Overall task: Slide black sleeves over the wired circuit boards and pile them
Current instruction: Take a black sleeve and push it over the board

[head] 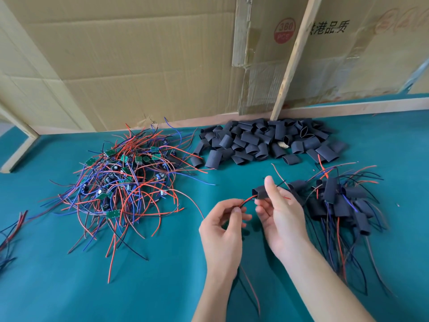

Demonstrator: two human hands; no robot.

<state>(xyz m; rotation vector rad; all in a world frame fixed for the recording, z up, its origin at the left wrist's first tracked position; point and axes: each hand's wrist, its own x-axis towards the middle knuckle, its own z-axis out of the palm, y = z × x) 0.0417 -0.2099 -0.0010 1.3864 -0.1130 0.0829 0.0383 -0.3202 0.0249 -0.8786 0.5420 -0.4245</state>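
At centre frame my right hand pinches a sleeve while my left hand pinches the red wire running into it. Pulling too hard could drag the board right through, or tear the wire.

Teal table – bare wired boards left, loose black sleeves rear, sleeved pile right.
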